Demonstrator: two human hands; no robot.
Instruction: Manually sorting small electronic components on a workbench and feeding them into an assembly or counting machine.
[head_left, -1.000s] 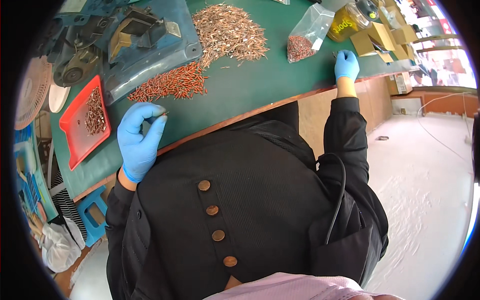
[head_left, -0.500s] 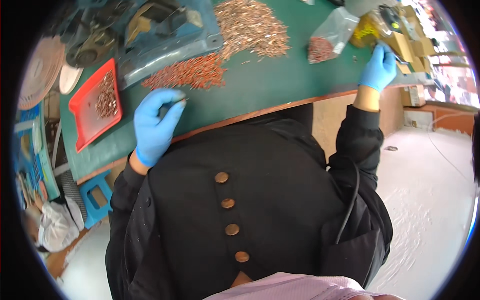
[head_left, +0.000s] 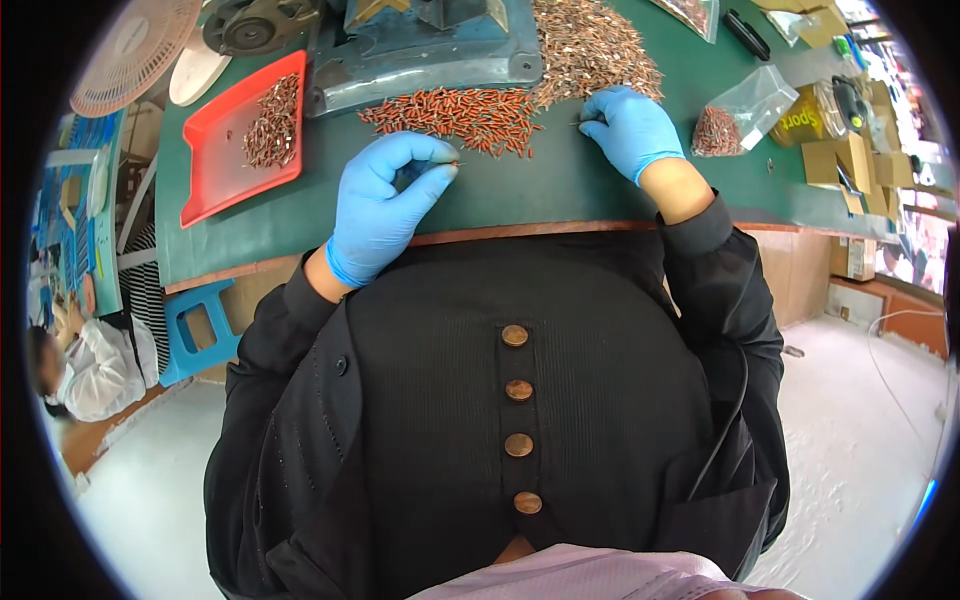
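Left hand (head_left: 385,205) pinches a small pin (head_left: 457,164) just below the orange pile (head_left: 455,108). Right hand (head_left: 628,128), fingers curled narrow, touches the pile's right edge. Bare green table (head_left: 540,185) lies between the hands.

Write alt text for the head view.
Two blue-gloved hands work at a green table: the left hand pinches a tiny part, the right hand touches a pile of small orange pieces. A red tray lies left.
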